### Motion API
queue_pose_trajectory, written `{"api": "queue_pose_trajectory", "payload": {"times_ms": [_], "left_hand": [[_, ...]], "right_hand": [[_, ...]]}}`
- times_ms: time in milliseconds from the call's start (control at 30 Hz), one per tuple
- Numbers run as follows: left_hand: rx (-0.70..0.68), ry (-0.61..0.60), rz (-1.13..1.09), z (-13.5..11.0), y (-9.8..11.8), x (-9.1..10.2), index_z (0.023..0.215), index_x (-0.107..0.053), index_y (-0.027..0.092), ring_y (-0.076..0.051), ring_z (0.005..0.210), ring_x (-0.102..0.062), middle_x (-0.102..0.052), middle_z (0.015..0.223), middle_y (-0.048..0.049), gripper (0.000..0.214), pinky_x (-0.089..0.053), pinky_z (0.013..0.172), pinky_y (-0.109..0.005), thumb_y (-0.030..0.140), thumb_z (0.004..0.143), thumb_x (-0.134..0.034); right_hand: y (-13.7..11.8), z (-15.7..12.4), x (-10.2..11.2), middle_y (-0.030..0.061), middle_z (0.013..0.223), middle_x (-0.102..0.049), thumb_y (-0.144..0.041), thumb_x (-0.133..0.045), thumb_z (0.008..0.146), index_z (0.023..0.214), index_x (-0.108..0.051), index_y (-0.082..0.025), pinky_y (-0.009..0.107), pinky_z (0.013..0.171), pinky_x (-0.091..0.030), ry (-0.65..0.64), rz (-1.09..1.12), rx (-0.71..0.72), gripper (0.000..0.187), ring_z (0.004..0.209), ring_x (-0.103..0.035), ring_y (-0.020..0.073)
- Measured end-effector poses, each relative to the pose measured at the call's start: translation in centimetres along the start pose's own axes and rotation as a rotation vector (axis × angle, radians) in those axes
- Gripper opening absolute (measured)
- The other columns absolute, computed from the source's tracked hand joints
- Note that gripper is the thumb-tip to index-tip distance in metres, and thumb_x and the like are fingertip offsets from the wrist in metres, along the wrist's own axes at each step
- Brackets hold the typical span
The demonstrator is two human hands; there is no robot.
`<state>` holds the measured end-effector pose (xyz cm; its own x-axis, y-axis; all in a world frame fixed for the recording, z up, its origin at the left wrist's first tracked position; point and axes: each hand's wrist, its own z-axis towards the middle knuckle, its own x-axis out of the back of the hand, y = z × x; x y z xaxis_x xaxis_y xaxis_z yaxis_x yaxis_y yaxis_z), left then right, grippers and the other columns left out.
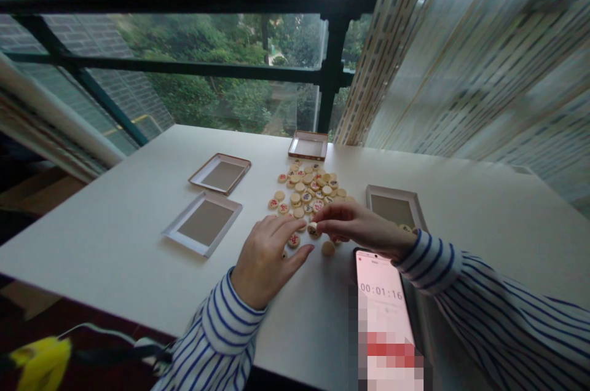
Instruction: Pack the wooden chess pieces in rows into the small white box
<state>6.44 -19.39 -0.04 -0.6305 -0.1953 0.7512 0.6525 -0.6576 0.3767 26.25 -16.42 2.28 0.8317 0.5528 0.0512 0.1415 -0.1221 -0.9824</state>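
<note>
A pile of round wooden xiangqi pieces (306,188), marked in red or dark characters with some showing blank faces, is spread over the white table. My right hand (357,225) pinches one xiangqi piece (313,229) with a dark character, tilted on its edge between thumb and fingers. Beside it my left hand (270,252) rests with thumb and fingers apart, around a red-marked piece (294,240). A blank-faced piece (328,248) lies just below the right hand. Both hands hide part of the pile's near side.
Left of the pile lie a brown-rimmed box lid (191,181) and a white-rimmed tray (173,232). Another shallow box (308,157) stands at the far edge, and a tray (419,209) holding a piece sits behind my right wrist. A phone (382,311) with a running timer lies near.
</note>
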Motion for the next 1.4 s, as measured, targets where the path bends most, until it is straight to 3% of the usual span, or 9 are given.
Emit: {"api": "queue_pose_trajectory", "payload": {"times_ms": [300,533,700,867,1000,1400], "left_hand": [[-0.036,0.024,0.007,0.6,0.8,-0.6,0.101,-0.058,0.018,-0.021,0.088,-0.059,-0.067,0.095,-0.0064,0.026,-0.046,0.077,-0.037,0.030,0.078,-0.061],[-0.053,0.043,0.013,1.7,1.2,-0.4,0.095,-0.059,0.018,-0.020,0.082,-0.059,-0.068,0.088,-0.0044,0.019,-0.044,0.073,-0.034,0.024,0.077,-0.062],[-0.030,0.061,0.024,2.9,1.3,0.2,0.093,-0.060,0.016,-0.020,0.079,-0.059,-0.067,0.084,-0.0061,0.022,-0.045,0.070,-0.033,0.025,0.074,-0.065],[-0.035,0.065,0.013,4.0,1.7,0.2,0.094,-0.061,0.015,-0.020,0.079,-0.059,-0.067,0.086,-0.0070,0.023,-0.046,0.069,-0.033,0.026,0.074,-0.065],[-0.044,0.064,-0.020,4.6,2.0,-0.1,0.095,-0.060,0.015,-0.020,0.082,-0.059,-0.067,0.089,-0.0070,0.024,-0.047,0.074,-0.034,0.025,0.074,-0.065],[-0.058,0.006,-0.018,6.7,3.1,-0.6,0.096,-0.060,0.017,-0.019,0.080,-0.060,-0.067,0.090,-0.0065,0.023,-0.047,0.073,-0.033,0.025,0.075,-0.063]], "right_hand": [[0.2,-0.3,0.2,-0.0044,0.059,-0.051,-0.032,-0.063,0.076,0.085,-0.062,-0.014,0.018,0.045,-0.029,-0.009,0.017,0.014,0.020,0.052,-0.043,0.0049],[-1.3,-1.4,0.9,-0.0015,0.068,-0.059,-0.035,-0.063,0.075,0.087,-0.061,-0.015,0.021,0.050,-0.035,0.017,-0.006,0.017,0.023,0.057,-0.049,0.0068],[-3.2,-2.9,3.0,0.0054,0.091,-0.066,-0.034,-0.061,0.077,0.089,-0.060,-0.015,0.021,0.050,-0.034,0.183,-0.038,0.060,0.023,0.062,-0.050,0.0070],[-4.0,-4.3,4.7,0.0061,0.090,-0.067,-0.036,-0.062,0.076,0.087,-0.060,-0.016,0.023,0.052,-0.036,0.348,-0.039,0.124,0.023,0.062,-0.051,0.0080],[-4.0,-5.0,5.2,0.0060,0.087,-0.068,-0.036,-0.062,0.075,0.086,-0.059,-0.015,0.024,0.053,-0.037,0.411,-0.051,0.142,0.024,0.061,-0.051,0.0084],[-2.9,-5.6,5.6,0.0056,0.085,-0.067,-0.035,-0.060,0.077,0.087,-0.060,-0.015,0.026,0.063,-0.044,0.298,-0.196,0.195,0.023,0.068,-0.056,0.0106]]}}
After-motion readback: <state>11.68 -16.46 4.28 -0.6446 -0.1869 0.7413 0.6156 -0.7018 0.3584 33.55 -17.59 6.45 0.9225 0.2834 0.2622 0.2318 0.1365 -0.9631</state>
